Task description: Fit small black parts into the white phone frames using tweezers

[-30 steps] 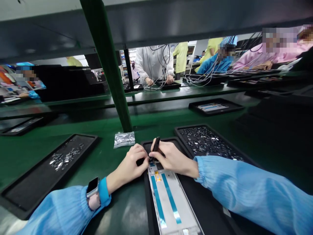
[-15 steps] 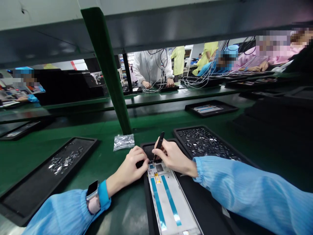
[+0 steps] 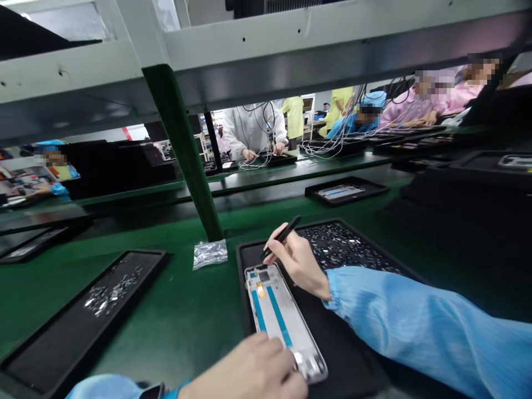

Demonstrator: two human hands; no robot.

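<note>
A silver phone frame (image 3: 296,318) with two blue strips lies in a black tray (image 3: 344,354) in front of me. My right hand (image 3: 300,263) pinches black tweezers (image 3: 288,229), pen-like in outline, just above the frame's far end. The tweezers' tips are partly hidden by my fingers. Over the near left edge of the frame, my left hand (image 3: 249,368) is closed, its curled fingers on the frame's lower end; the fingertips are hidden. A small orange piece (image 3: 260,289) shows near the frame's top.
Small metal parts fill a black tray (image 3: 349,244) behind my right hand; another tray (image 3: 54,338) with shiny parts lies left. A clear plastic bag (image 3: 210,253) sits by the green post (image 3: 187,160). Farther back are another tray (image 3: 347,191), cables and people.
My left hand has left the frame's far end and come down to its near end. My right hand has tilted the tweezers and lifted slightly. The view has tipped up.
</note>
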